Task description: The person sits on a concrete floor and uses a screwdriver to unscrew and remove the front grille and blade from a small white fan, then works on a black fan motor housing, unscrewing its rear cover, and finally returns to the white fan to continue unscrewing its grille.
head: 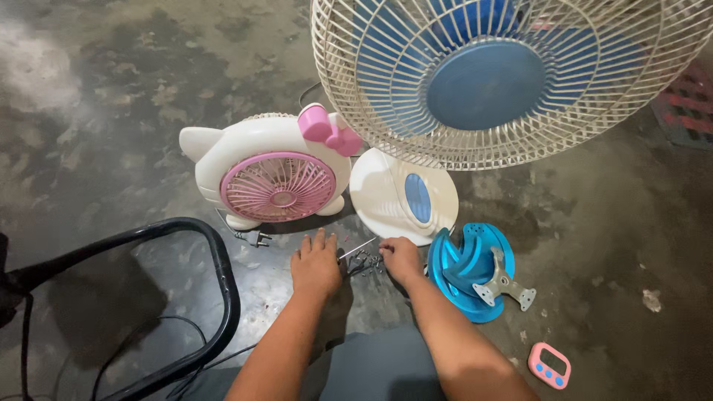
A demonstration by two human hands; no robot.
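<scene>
Head view: left hand (316, 263) rests palm down on the concrete floor (111, 111), fingers (321, 239) spread, just left of a small heap of screws (365, 263). Right hand (401, 258) sits at the heap's right edge, fingers curled into it; whether they pinch a screw cannot be told. Screws lie before the white fan base (401, 197), between a pink-grilled fan (271, 174) and a blue blade (469, 269).

The floor (111, 111) under my hands looks like rough, mottled concrete, matt. The pink fan (271, 174) is smooth, glossy plastic, as is the white base (386, 197). The grille (371, 111) is painted wire. The blue blade (464, 263) is shiny plastic; the bracket (505, 286) and screws (364, 261) are dull metal.
</scene>
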